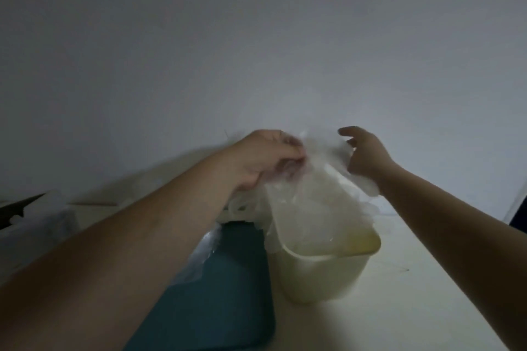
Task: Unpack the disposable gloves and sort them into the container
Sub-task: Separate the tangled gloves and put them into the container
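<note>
The disposable gloves (308, 202) looked like one thin, half-transparent, whitish bundle of plastic, crumpled at the top and hanging down loosely. The bundle was held in the air in the middle of the scene, and its lower end reached into the open top of the container (322, 276), a cream-white tub that stood on the pale desk (413, 279). The left hand (265, 157) held the upper left part of the bundle, its grip clamped on the plastic with curled fingers. The right hand (368, 157) was just beside the upper right edge of the bundle, its grip apart, with the fingers spread and loose; I cannot tell if it touched the plastic. A teal tray (228, 279) lay on the desk to the left of the container, touching it or almost so, and some clear plastic film (204, 259) lay on its left edge. The light was weak and the picture soft, so single gloves could not be separated. A yellowish spot showed through the plastic inside the container, but what it was stayed unclear. At the far left a dark object (17, 208) was cut off by the edge.
</note>
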A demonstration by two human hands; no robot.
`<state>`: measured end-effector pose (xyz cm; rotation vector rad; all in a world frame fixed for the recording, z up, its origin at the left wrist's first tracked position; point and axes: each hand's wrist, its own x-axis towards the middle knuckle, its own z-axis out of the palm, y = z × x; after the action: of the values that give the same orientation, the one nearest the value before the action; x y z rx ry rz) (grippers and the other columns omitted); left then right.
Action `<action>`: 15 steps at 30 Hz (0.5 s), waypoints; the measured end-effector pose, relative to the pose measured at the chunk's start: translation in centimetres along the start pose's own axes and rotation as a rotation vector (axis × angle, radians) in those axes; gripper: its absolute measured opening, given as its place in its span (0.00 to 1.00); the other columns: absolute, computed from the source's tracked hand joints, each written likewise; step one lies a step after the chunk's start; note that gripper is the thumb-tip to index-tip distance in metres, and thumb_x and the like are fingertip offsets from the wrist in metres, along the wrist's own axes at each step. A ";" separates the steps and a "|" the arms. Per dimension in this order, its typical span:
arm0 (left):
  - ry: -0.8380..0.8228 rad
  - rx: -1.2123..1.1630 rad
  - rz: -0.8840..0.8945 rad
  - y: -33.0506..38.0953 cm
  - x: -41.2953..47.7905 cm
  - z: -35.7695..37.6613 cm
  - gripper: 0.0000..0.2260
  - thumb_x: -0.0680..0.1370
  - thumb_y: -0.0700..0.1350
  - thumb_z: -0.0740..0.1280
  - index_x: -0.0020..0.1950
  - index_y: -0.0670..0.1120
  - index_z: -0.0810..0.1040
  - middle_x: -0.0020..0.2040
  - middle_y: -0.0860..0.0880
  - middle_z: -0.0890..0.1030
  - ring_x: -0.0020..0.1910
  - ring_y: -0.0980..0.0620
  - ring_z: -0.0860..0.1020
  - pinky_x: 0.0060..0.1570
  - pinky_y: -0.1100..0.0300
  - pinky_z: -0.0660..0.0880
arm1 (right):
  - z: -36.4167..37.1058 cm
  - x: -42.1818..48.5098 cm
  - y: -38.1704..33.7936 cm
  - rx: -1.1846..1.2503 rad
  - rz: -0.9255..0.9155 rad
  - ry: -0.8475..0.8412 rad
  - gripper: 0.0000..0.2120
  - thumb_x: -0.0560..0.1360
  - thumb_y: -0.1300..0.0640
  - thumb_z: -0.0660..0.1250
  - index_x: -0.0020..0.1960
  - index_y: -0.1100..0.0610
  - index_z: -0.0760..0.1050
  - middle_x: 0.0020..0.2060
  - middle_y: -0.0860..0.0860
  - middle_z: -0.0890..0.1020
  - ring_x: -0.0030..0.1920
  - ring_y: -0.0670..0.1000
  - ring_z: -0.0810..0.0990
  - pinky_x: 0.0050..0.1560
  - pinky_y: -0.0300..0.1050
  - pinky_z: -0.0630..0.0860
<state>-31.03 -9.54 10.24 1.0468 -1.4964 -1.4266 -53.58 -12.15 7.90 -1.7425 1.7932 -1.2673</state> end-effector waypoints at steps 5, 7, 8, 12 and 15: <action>0.106 0.311 -0.054 -3.2 3.9 1.4 0.07 0.74 0.32 0.77 0.50 0.39 0.83 0.42 0.41 0.84 0.35 0.50 0.84 0.40 0.55 0.86 | -2.5 -2.8 -0.8 -0.010 -0.060 0.055 0.18 0.82 0.50 0.65 0.71 0.50 0.74 0.63 0.51 0.81 0.60 0.53 0.81 0.60 0.50 0.78; 0.141 0.463 -0.048 -3.8 4.3 2.0 0.10 0.74 0.37 0.79 0.54 0.42 0.83 0.46 0.44 0.85 0.42 0.49 0.84 0.36 0.59 0.83 | -1.7 -5.2 -1.8 -0.069 -0.078 -0.174 0.21 0.82 0.47 0.65 0.74 0.50 0.73 0.67 0.52 0.79 0.65 0.54 0.78 0.67 0.53 0.76; 0.179 0.515 -0.012 -4.1 4.5 2.3 0.11 0.74 0.39 0.79 0.54 0.44 0.83 0.48 0.46 0.84 0.45 0.49 0.83 0.36 0.61 0.80 | -1.0 -6.4 -2.3 -0.101 -0.054 -0.313 0.23 0.83 0.45 0.64 0.76 0.49 0.70 0.69 0.52 0.77 0.66 0.55 0.78 0.68 0.53 0.75; 0.391 0.604 0.161 -4.8 3.9 0.9 0.15 0.77 0.47 0.75 0.63 0.50 0.79 0.60 0.53 0.79 0.57 0.52 0.78 0.53 0.59 0.76 | 2.2 -8.2 -3.0 -0.361 -0.040 -0.595 0.29 0.85 0.42 0.57 0.83 0.47 0.55 0.78 0.53 0.68 0.72 0.57 0.73 0.71 0.53 0.73; 0.330 0.695 0.058 -5.1 1.4 -0.9 0.08 0.80 0.47 0.71 0.59 0.50 0.80 0.54 0.55 0.79 0.52 0.53 0.78 0.50 0.58 0.77 | 4.0 -7.6 -3.3 -0.453 -0.042 -0.656 0.31 0.84 0.40 0.56 0.84 0.43 0.51 0.80 0.52 0.65 0.74 0.58 0.71 0.71 0.53 0.70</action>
<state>-30.44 -11.30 5.23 1.5429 -1.7852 -0.6347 -47.08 -6.06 5.73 -2.1020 1.7026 -0.2201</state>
